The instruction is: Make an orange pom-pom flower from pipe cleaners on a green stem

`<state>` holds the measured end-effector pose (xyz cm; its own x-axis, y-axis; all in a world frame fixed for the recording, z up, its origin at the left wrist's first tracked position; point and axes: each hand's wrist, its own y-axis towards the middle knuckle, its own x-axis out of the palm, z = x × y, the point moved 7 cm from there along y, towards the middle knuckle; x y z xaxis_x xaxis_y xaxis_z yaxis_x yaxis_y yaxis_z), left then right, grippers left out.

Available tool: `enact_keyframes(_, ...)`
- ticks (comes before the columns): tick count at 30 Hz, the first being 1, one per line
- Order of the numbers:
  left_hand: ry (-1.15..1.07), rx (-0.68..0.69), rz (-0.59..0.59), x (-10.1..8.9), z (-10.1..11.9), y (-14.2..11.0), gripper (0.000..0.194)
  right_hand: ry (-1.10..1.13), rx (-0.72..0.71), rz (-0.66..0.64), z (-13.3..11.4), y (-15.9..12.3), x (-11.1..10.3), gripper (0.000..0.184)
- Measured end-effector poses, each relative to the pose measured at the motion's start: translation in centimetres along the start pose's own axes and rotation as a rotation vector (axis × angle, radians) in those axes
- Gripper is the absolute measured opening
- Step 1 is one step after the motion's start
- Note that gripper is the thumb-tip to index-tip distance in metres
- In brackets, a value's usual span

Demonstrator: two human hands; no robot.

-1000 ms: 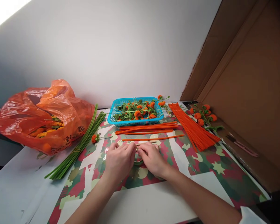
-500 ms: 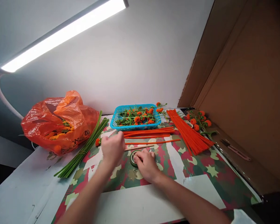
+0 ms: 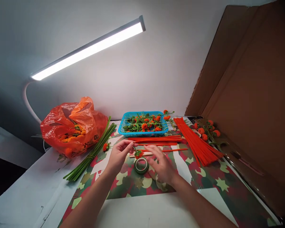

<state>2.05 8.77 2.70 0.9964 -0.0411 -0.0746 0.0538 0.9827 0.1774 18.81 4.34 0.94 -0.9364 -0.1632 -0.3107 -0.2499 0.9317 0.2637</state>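
My left hand (image 3: 120,155) pinches the thin stem of a small orange flower (image 3: 139,154), whose head hangs below the fingertips. Just right of that flower is my right hand (image 3: 162,163), fingers spread, with nothing visible in its grasp. A roll of green tape (image 3: 141,165) lies on the patterned cover between the two hands. Beyond them stretch loose orange pipe cleaners (image 3: 156,139) and a pale thin stick (image 3: 148,154). A second orange flower (image 3: 106,146) rests on the table left of my left hand.
A blue basket (image 3: 142,134) of orange flowers stands at the back. To the left are a bundle of green stems (image 3: 91,153) and an orange plastic bag (image 3: 73,126). Fanned orange pipe cleaners (image 3: 197,142) lie right, near a cardboard wall (image 3: 251,104). A lamp (image 3: 90,47) hangs overhead.
My right hand has let go of the tape roll and opened to its right. My left hand has turned, and the flower now shows at its fingertips. The view has shifted slightly.
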Motion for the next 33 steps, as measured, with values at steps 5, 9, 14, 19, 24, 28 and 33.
enact_keyframes(5, -0.151, -0.053, -0.004, 0.3, -1.3, -1.2, 0.036, 0.542, 0.247, -0.084, 1.3, -0.2, 1.8, 0.054)
enact_keyframes(9, -0.247, -0.085, -0.003, 0.6, -1.1, -1.9, 0.031, 0.684, 0.322, -0.072, 1.3, -0.5, 2.9, 0.042)
enact_keyframes(14, -0.173, -0.035, 0.039, 0.1, -0.5, -2.3, 0.022, 0.535, 0.229, 0.118, 1.0, -0.9, 1.5, 0.030)
enact_keyframes(19, 0.034, -0.014, -0.133, 0.4, -0.5, -2.6, 0.019, 0.187, -0.015, 0.216, -0.5, -1.0, -0.7, 0.025)
enact_keyframes(24, 0.402, 0.164, -0.324, 1.7, 1.0, -3.4, 0.013, -0.015, -0.213, 0.155, -2.0, -0.9, -1.4, 0.031)
enact_keyframes(28, 0.603, 0.353, -0.380, 2.8, 2.2, -4.2, 0.015, -0.073, -0.233, 0.087, -1.9, -1.0, -0.8, 0.034)
enact_keyframes(33, 0.637, 0.427, -0.351, 2.9, 2.6, -4.6, 0.016, 0.081, -0.124, 0.051, -1.4, -1.0, -0.5, 0.038)
